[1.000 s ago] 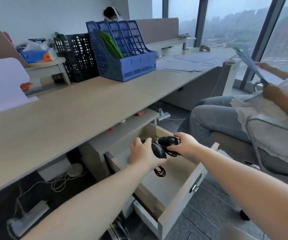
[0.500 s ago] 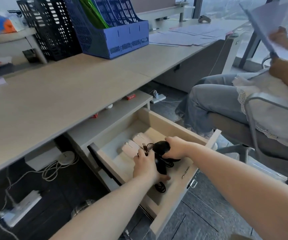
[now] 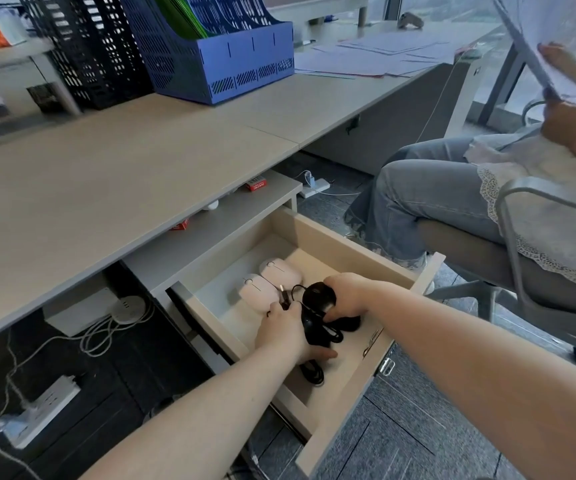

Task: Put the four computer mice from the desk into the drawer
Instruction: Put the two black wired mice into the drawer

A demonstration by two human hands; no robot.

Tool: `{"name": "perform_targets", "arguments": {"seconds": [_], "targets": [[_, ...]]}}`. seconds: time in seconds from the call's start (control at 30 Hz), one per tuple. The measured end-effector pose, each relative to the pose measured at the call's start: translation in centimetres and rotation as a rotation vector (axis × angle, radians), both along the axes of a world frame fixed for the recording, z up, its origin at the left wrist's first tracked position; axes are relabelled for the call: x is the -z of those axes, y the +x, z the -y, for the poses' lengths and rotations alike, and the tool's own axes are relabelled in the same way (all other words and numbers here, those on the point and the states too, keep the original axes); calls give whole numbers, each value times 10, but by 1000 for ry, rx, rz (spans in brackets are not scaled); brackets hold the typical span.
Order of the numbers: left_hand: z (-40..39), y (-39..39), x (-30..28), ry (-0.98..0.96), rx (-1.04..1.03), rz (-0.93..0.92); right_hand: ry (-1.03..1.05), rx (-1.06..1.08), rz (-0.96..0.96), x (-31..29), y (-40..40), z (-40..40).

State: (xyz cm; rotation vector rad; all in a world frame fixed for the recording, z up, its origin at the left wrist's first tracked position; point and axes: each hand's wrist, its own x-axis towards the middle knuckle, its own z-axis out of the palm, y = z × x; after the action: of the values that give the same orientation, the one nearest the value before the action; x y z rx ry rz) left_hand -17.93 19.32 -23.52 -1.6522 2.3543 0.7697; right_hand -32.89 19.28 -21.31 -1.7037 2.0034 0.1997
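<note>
Left hand (image 3: 285, 329) and right hand (image 3: 347, 297): each clasped on 1 black corded mouse (image 3: 317, 296), low inside open beige wooden drawer (image 3: 345, 251). 2 pale pink mice (image 3: 257, 291) already stowed. Wood-grain desk (image 3: 106, 174): 0 mice visible. Remaining, likely: release.

A blue file rack (image 3: 217, 53) stands at the back of the worktop (image 3: 113, 174), with green folders (image 3: 179, 15) inside it. A black rack (image 3: 85, 53) stands just beside it on the left. Loose papers (image 3: 376, 53) lie farther along the worktop. Under the worktop, a white power strip (image 3: 42, 414) with white cables (image 3: 106, 330) lies on the dark floor (image 3: 418, 427). Two small red boxes (image 3: 256, 185) lie on a low shelf (image 3: 231, 216). On the right, a person in blue jeans (image 3: 428, 192) sits on a chair (image 3: 539, 244) and holds up sheets of paper (image 3: 536, 29).
</note>
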Motion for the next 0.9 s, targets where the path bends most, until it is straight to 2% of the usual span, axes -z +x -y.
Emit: {"name": "perform_targets", "arguments": {"seconds": [0.43,0.67,0.77,0.9], "targets": [[0,-4,-1,9,13,44,-28,-1,0,8,-4,2],[0,-1,-1,-64,42,132,-52,21,14,3,-1,-3],[1,4,-12,-143,76,116,-174,140,-16,-8,2,-10],[14,12,-50,-406,147,-7,-431,392,-160,-39,-3,-32]]}}
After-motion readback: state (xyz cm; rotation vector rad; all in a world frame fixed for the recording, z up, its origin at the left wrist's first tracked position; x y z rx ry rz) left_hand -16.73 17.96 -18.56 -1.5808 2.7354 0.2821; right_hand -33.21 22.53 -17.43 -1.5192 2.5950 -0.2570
